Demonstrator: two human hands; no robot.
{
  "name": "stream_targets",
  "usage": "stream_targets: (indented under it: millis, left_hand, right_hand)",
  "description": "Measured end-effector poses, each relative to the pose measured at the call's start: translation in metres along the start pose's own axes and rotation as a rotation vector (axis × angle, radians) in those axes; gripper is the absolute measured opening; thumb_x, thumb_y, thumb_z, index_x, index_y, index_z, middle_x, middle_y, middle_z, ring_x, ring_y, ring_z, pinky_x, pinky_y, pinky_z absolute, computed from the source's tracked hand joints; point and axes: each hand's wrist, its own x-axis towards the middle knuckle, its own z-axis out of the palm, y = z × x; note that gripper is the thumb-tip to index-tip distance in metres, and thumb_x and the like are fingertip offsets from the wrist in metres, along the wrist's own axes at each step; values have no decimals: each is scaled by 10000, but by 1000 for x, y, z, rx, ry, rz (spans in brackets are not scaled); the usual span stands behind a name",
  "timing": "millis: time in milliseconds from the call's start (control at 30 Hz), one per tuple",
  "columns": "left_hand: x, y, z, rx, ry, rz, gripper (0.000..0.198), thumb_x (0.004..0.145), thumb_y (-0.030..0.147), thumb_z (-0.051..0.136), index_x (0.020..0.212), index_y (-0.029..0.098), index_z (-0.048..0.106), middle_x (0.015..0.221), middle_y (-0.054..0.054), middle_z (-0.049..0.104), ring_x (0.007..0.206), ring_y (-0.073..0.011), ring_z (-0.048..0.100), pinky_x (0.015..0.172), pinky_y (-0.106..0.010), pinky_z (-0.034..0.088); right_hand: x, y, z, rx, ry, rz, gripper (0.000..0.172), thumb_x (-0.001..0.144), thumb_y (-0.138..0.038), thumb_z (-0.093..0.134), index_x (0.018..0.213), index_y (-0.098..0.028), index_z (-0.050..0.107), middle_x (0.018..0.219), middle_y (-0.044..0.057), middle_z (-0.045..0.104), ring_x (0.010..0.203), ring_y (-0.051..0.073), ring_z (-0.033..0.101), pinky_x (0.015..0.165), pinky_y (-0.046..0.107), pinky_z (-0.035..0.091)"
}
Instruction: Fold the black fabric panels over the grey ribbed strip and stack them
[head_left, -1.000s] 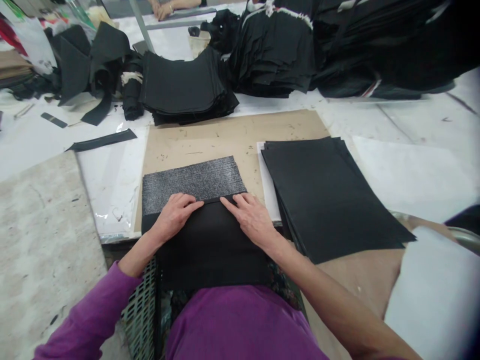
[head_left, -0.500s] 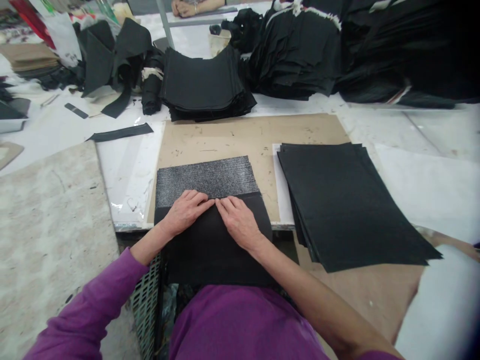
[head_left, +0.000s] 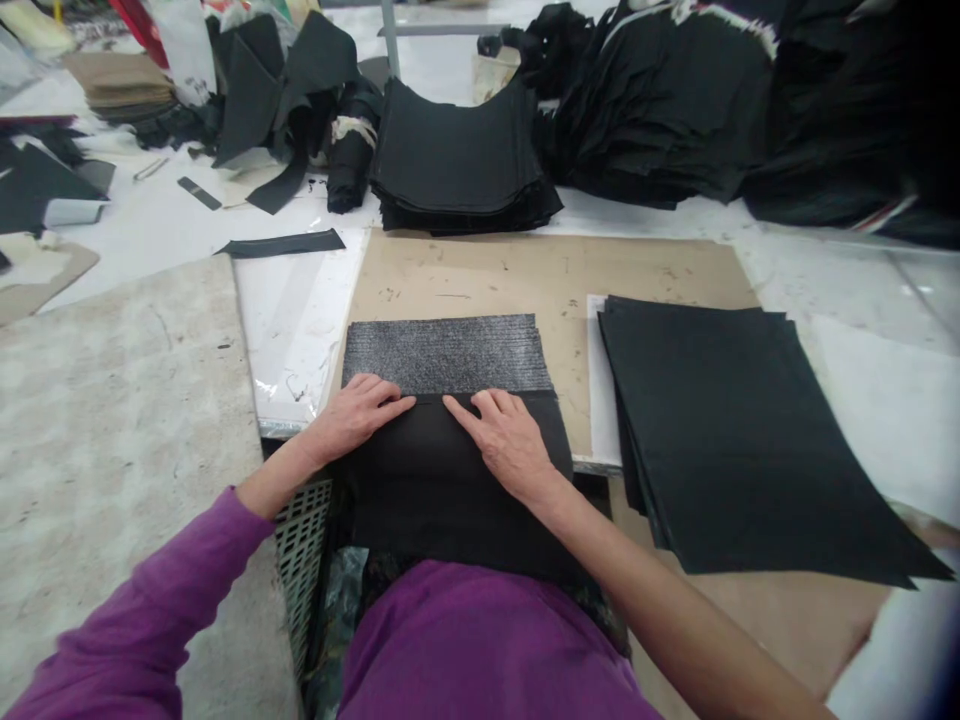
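A grey ribbed fabric piece (head_left: 448, 355) lies on a brown cardboard sheet (head_left: 525, 275) in front of me. A black fabric piece (head_left: 442, 490) overlaps its near edge and hangs down toward my lap. My left hand (head_left: 356, 415) lies flat on the black piece's top edge at the left, fingers stretched out. My right hand (head_left: 506, 440) presses flat on the same edge at the middle, fingers spread. Neither hand holds anything.
A stack of black sheets (head_left: 735, 430) lies to the right on the cardboard. Piles of black fabric (head_left: 457, 160) and bundles (head_left: 660, 100) crowd the far side. A black strip (head_left: 283, 244) lies left of the cardboard. A green crate (head_left: 300, 550) stands below the table edge.
My hands drew close together at the seam, then spread slightly apart along it. The camera view has shifted left and down.
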Motion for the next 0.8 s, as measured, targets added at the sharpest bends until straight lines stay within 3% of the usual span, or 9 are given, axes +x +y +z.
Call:
stream_targets:
  millis: [133, 267, 400, 600, 800]
  left_hand:
    - [3, 3, -7, 68, -48, 39, 375, 1014, 161, 439, 1371, 196, 548, 1124, -99, 634, 989, -214, 524, 921, -382, 415]
    - [1, 2, -7, 81, -50, 42, 377, 1017, 184, 447, 1382, 192, 538, 1127, -103, 638, 993, -219, 525, 943, -398, 417]
    - [-14, -9, -3, -13, 3, -18, 369, 1006, 160, 450, 1354, 197, 565, 1121, -102, 636, 990, -210, 532, 908, -371, 450]
    - [-49, -28, -3, -128, 41, -107, 389, 979, 142, 472, 1346, 224, 571, 1134, -100, 618, 1022, -209, 551, 902, -365, 476]
    - [-51, -24, -11, 0, -5, -61, 360, 998, 175, 474, 1344, 206, 568, 1138, -106, 623, 1019, -222, 544, 902, -372, 457]
  right_hand:
    - [9, -7, -3, 5, 20, -22, 427, 979, -137, 468, 1396, -189, 547, 1144, 122, 585, 1055, 275, 469, 921, 433, 415]
    - [27, -30, 8, 85, 82, -94, 409, 994, -112, 414, 1379, -146, 545, 1294, 136, 565, 1178, 264, 456, 997, 420, 416]
    - [37, -46, 21, 110, 79, -90, 423, 1002, -112, 388, 1404, -95, 516, 1188, 143, 605, 1131, 268, 481, 957, 417, 449]
    - [38, -46, 20, 122, 59, -86, 497, 986, -115, 415, 1476, -187, 464, 1121, 116, 597, 1048, 259, 477, 914, 420, 455]
    - [42, -48, 16, 70, 34, -100, 498, 983, -130, 442, 1470, -228, 479, 1099, 107, 577, 1005, 263, 461, 874, 417, 435]
